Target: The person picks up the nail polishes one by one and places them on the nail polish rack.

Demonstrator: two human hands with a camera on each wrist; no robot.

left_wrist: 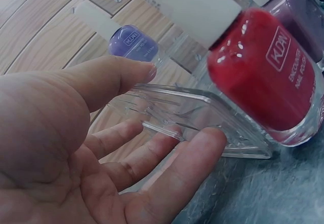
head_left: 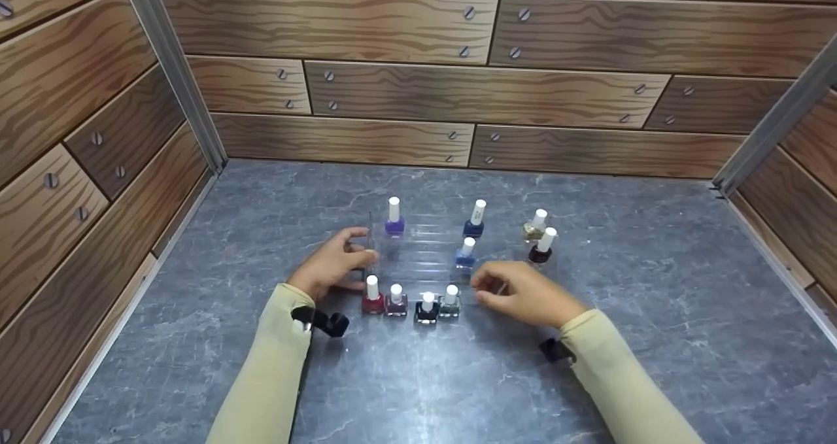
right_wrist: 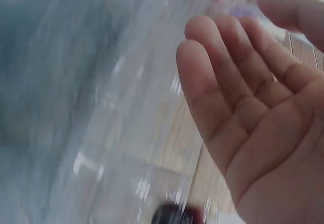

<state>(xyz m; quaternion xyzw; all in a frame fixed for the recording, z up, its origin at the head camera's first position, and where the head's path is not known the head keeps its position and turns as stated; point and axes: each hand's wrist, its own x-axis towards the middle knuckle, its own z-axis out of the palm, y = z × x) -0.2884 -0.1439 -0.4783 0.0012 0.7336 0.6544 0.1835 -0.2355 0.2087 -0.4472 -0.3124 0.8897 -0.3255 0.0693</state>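
A transparent plastic stand (head_left: 428, 256) sits mid-table among several white-capped nail polish bottles. My left hand (head_left: 335, 262) is at the stand's left end, thumb over its edge and fingers spread loosely beside the side panel (left_wrist: 202, 107). Close to that hand are a red nail polish (left_wrist: 263, 72) and a purple one (left_wrist: 134, 44). My right hand (head_left: 526, 292) hovers at the stand's right front with relaxed, slightly bent fingers and an empty palm (right_wrist: 278, 133). Near it stand a blue nail polish (head_left: 465, 256) and a glittery dark one (head_left: 450, 304).
A mauve nail polish (head_left: 396, 304) and a black one (head_left: 427, 310) stand in the front row. Farther back is a navy bottle (head_left: 474, 227). Gold (head_left: 533, 230) and dark red (head_left: 540, 253) bottles stand at the right. Wood-patterned walls (head_left: 418, 91) enclose the grey table (head_left: 196, 365).
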